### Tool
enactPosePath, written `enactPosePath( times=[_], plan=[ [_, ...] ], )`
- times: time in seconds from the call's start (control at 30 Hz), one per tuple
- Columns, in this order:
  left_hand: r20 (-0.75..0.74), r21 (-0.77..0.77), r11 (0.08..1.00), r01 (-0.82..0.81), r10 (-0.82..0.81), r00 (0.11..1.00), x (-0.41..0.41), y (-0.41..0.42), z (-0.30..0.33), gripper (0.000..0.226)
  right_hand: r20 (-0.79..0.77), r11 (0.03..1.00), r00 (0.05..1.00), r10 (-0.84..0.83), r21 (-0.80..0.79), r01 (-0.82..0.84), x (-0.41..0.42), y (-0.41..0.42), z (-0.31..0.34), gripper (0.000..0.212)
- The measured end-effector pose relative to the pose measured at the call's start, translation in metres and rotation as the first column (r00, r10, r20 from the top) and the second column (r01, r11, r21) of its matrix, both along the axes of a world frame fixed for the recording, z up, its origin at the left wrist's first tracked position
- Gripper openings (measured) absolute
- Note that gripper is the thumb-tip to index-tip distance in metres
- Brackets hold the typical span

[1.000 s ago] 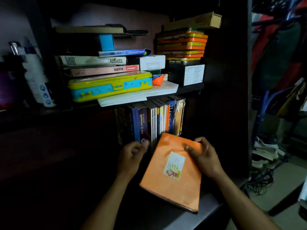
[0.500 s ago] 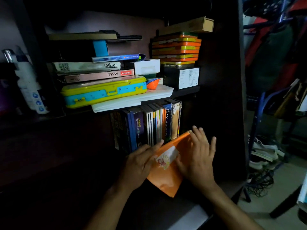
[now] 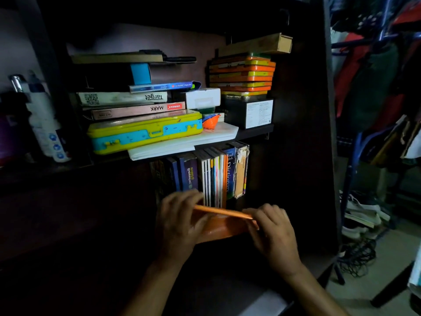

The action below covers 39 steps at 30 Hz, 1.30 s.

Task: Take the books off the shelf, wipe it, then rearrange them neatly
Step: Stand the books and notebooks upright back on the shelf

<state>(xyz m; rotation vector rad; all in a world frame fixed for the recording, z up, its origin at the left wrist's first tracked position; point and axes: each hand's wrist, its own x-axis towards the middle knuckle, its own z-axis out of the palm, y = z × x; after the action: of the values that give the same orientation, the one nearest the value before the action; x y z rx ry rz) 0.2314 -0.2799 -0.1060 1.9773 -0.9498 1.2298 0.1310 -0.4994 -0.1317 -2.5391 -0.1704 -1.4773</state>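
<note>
An orange-covered book (image 3: 222, 225) is held on edge in front of the lower shelf, its top edge toward me. My left hand (image 3: 178, 221) grips its left end and my right hand (image 3: 271, 231) grips its right end. Behind it a row of upright books (image 3: 205, 176) stands in the lower shelf compartment, including a blue dictionary (image 3: 230, 172) and a worn tan book (image 3: 241, 172) at the right end. The shelf floor under the hands is too dark to make out.
The upper shelf (image 3: 255, 131) carries a yellow-and-blue case (image 3: 145, 133), stacked flat books (image 3: 127, 103), a white box (image 3: 202, 98), orange-and-yellow tins (image 3: 242, 75) on a black box (image 3: 250, 112). White bottles (image 3: 43, 124) stand at left. Hanging clothes (image 3: 373, 83) and shoes (image 3: 362, 215) are at right.
The orange book lay flat with its cover facing me; both hands have tilted it up and turned it on edge, close to the row of upright books.
</note>
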Motion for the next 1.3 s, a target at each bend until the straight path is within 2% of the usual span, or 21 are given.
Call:
enactPosePath(
  times=[0.1,0.2,0.27,0.33,0.43,0.53,0.63,0.8,0.97,1.07,1.13,1.3],
  plan=[
    [-0.185,-0.205,0.978,-0.039,0.000,0.983,0.009,0.003,-0.004,0.070,0.069,0.950,0.998,-0.013,0.313,-0.009,-0.003,0.000,0.004,0.012],
    [-0.307,-0.268,0.957,-0.115,0.028,0.951,0.014,0.003,-0.011,0.075,0.131,0.717,0.983,-0.127,0.697,-0.001,-0.008,-0.002,0.011,0.020],
    [-0.456,-0.293,0.942,-0.162,0.011,0.890,0.019,0.003,-0.016,0.086,0.140,0.606,0.971,-0.195,0.796,0.007,-0.009,-0.007,0.013,0.028],
    [-0.603,-0.331,0.933,-0.144,-0.092,0.793,0.021,0.003,-0.020,0.097,0.111,0.594,0.974,-0.196,0.804,0.028,-0.008,-0.008,0.012,0.026],
    [-0.672,-0.355,0.932,-0.074,-0.199,0.713,0.019,0.000,-0.025,0.099,0.055,0.653,0.992,-0.110,0.757,0.030,-0.002,-0.008,0.005,0.024],
    [-0.701,-0.384,0.922,-0.047,-0.258,0.665,0.017,-0.001,-0.024,0.097,-0.062,0.682,0.998,-0.007,0.729,0.050,0.004,-0.010,0.000,0.039],
    [-0.727,-0.377,0.924,-0.060,-0.256,0.638,0.019,0.000,-0.025,0.096,-0.207,0.759,0.971,0.118,0.649,0.046,0.003,-0.005,0.001,0.060],
    [-0.724,-0.356,0.933,-0.039,-0.250,0.643,0.024,0.001,-0.028,0.096,-0.264,0.829,0.924,0.275,0.552,-0.089,-0.002,-0.001,0.006,0.064],
    [-0.685,-0.382,0.923,-0.050,-0.246,0.686,0.035,0.003,-0.036,0.097,-0.284,0.853,0.898,0.337,0.496,-0.163,-0.002,0.002,0.007,0.072],
    [-0.695,-0.412,0.907,-0.084,-0.253,0.673,0.037,0.005,-0.037,0.099,-0.263,0.837,0.891,0.370,0.511,-0.197,0.002,0.004,0.008,0.067],
    [-0.717,-0.375,0.921,-0.105,-0.216,0.662,0.035,0.005,-0.036,0.094,-0.252,0.825,0.891,0.378,0.527,-0.201,0.010,0.007,0.014,0.063],
    [-0.664,-0.315,0.948,-0.043,-0.188,0.723,0.035,0.004,-0.037,0.089,-0.281,0.788,0.866,0.414,0.587,-0.186,0.043,0.014,0.035,0.049]
  ],
)
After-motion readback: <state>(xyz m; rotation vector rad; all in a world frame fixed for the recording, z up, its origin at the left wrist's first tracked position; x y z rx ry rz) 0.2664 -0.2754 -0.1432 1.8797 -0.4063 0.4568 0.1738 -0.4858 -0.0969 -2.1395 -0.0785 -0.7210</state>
